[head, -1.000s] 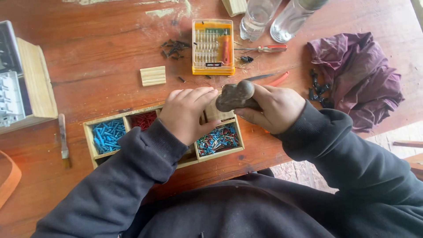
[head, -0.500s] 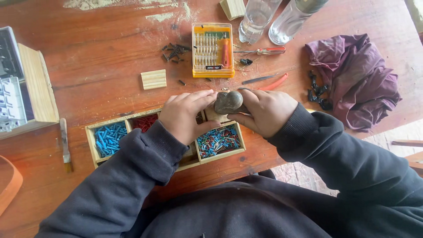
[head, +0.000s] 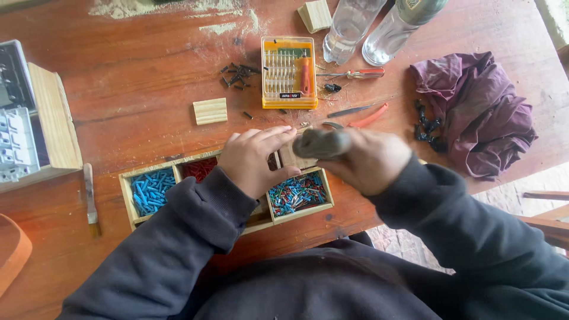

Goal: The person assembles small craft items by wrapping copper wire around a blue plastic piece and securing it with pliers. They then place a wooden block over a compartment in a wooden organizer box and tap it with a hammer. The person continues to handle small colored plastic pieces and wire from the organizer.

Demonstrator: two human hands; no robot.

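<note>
I am gripping a grey stone [head: 322, 143] in my right hand [head: 368, 160], while my left hand [head: 256, 159] is resting flat, fingers loose, on the compartmented wooden box [head: 135, 208] near the bench's front edge.

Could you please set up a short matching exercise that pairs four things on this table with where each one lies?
Things:
1. small wood block
2. purple cloth
3. yellow bit case
4. blue pieces

Places:
A. far right of the table
B. leftmost tray compartment
C. beside the clear bottles
D. left of the bit case, above the tray

Pairs: 1-D, 2-A, 3-C, 4-B
</note>
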